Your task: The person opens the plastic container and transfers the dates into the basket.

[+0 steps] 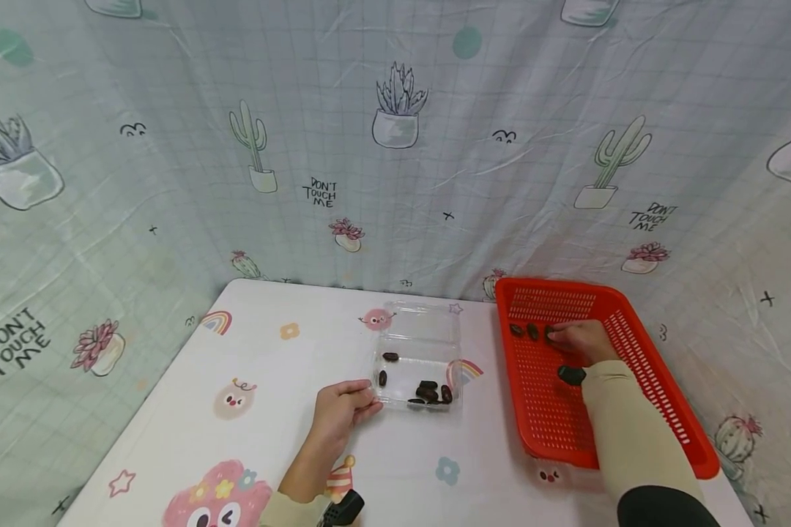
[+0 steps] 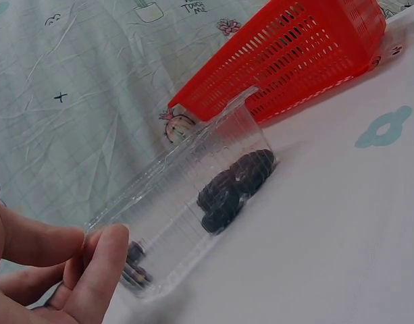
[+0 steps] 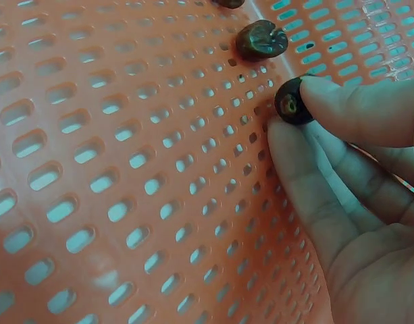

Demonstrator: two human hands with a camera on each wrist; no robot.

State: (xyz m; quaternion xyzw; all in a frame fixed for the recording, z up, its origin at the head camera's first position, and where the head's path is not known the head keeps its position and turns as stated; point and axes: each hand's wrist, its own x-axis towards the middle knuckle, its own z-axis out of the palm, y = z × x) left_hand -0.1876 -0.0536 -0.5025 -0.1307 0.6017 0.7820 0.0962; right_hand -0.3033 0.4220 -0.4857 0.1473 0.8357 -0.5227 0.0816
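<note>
Nearest the head camera, a black band (image 1: 662, 506) circles the right sleeve (image 1: 636, 432), whose arm reaches into a red basket (image 1: 543, 417). At the basket's far end, the right hand (image 1: 583, 340) has a dark, wrinkled fruit (image 3: 291, 104) between thumb and fingertips, at the right end of a short row with two others, the left fruit (image 1: 516, 330) and the middle fruit (image 1: 532, 331). Whether it is being set down or picked up cannot be told, nor whether its underside touches the basket floor.

Handling it well probably calls for a light pinch across the fruit's sides, since a hard squeeze could make the rounded skin slip. Lowering the fingertips to the floor before any release should stop it rolling, and coming in from the right ought to spare the middle fruit, which lies just beside with a small gap.

That grip is narrow: thumb and index part only as far as the fruit is thick. Well to the left, the left hand (image 1: 343, 413) pinches the near-left edge of a clear plastic box (image 1: 405, 372), thumb and fingers almost meeting across its thin wall. Such a hold should steady the box, though pressing harder might bend it. Inside, a cluster of fruits (image 1: 428, 390) gathers near the front right, and two more lie along the left; the lid (image 1: 422, 322) is folded back behind.
</note>
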